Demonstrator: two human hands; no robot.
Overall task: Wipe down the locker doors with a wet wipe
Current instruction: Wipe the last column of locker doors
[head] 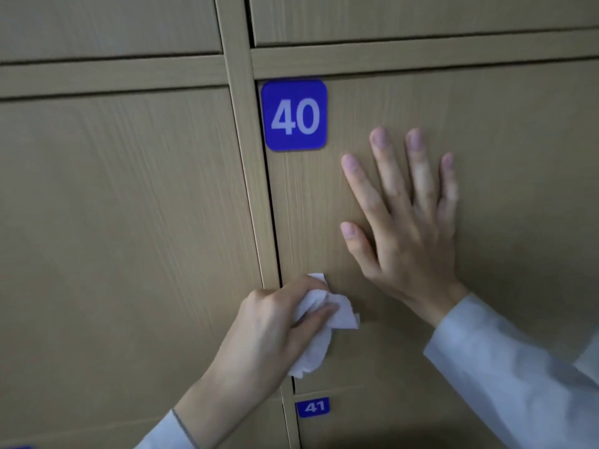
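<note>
A light wood-grain locker door (502,150) fills the middle and right, with a blue number plate "40" (294,115) at its upper left corner. My left hand (272,322) grips a crumpled white wet wipe (319,322) and holds it against the lower left part of this door, close to the door's left edge. My right hand (405,222) lies flat on the same door with straight, spread fingers, above and to the right of the wipe.
Another locker door (123,222) lies to the left beyond a vertical frame strip (249,176). Below is a door with a blue "41" plate (313,407). More doors show along the top beyond a horizontal frame bar (421,58).
</note>
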